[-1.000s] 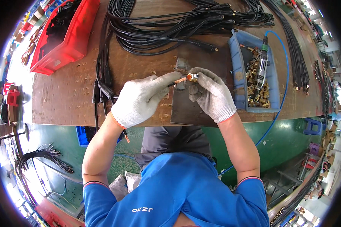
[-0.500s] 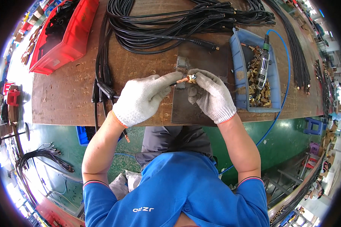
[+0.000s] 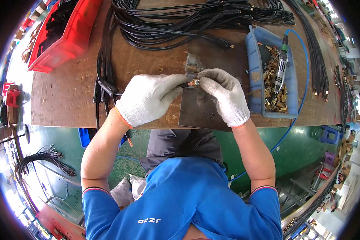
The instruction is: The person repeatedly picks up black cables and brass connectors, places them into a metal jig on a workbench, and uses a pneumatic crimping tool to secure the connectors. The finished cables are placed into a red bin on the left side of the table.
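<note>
Both of my hands wear white knit gloves and meet over a dark plate (image 3: pixel 204 112) on the bench. My left hand (image 3: pixel 146 100) is closed on a black cable (image 3: pixel 184 85), thumb and forefinger pinching it near its bare copper end. A small brass terminal with a screw (image 3: pixel 196 82) sits at that copper end. My right hand (image 3: pixel 227 96) pinches the terminal from the other side between thumb and fingers. The glove partly hides how far the copper goes in.
On the right, a blue bin (image 3: pixel 255 60) holds brass terminals, with a pneumatic screwdriver (image 3: pixel 281 72) on its blue hose lying over them. Coiled black cables (image 3: pixel 160 34) spread across the back. A red bin (image 3: pixel 74 44) of black parts stands at the far left.
My right fingers have shifted their grip on the terminal, with the thumb now against its near right side. The whole view has moved slightly. Both hands stay together.
</note>
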Demonstrator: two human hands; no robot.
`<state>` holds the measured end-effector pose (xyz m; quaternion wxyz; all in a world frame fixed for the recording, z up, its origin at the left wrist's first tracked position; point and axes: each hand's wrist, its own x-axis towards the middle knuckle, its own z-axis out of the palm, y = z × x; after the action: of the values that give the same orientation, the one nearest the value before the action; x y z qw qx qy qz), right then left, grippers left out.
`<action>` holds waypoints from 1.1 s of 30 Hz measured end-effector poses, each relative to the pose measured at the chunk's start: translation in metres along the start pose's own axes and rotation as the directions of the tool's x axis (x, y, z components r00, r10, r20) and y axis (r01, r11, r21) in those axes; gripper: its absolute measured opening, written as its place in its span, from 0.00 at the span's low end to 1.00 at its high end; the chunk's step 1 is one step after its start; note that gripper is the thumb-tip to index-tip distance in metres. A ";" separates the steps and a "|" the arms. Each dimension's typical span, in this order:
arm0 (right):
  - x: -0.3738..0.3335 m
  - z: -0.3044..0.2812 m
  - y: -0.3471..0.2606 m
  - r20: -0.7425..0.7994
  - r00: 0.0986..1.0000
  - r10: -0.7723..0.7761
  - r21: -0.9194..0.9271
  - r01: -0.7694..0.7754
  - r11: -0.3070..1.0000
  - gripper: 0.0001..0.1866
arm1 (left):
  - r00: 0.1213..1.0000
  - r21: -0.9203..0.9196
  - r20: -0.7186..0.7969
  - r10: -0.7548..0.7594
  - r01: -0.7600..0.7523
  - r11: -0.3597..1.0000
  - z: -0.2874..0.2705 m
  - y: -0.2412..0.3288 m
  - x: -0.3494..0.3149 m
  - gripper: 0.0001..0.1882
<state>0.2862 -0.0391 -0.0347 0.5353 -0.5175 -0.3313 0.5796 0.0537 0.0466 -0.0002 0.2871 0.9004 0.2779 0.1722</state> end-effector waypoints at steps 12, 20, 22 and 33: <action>0.011 -0.002 0.007 -0.029 1.000 -0.011 0.020 0.012 1.000 0.11 | 0.996 0.062 -0.089 0.010 -0.004 0.998 0.005 -0.013 0.008 0.15; 0.013 0.005 0.005 -0.044 0.999 -0.005 -0.048 0.003 0.999 0.11 | 0.991 0.060 -0.135 -0.001 0.009 0.998 0.010 -0.019 0.009 0.14; 0.014 0.008 0.003 -0.051 0.998 -0.037 -0.123 0.031 0.992 0.11 | 0.987 0.079 -0.157 0.024 -0.011 0.997 0.012 -0.021 0.010 0.14; 0.039 -0.001 0.003 0.030 0.930 -0.368 -0.668 0.292 0.684 0.08 | 0.992 0.121 -0.125 0.023 -0.008 0.993 0.008 -0.038 0.031 0.13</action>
<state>0.2906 -0.0018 -0.0474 0.4291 -0.6348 -0.5736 0.2898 0.0669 0.0875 -0.0253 0.2128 0.9055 0.2983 0.2140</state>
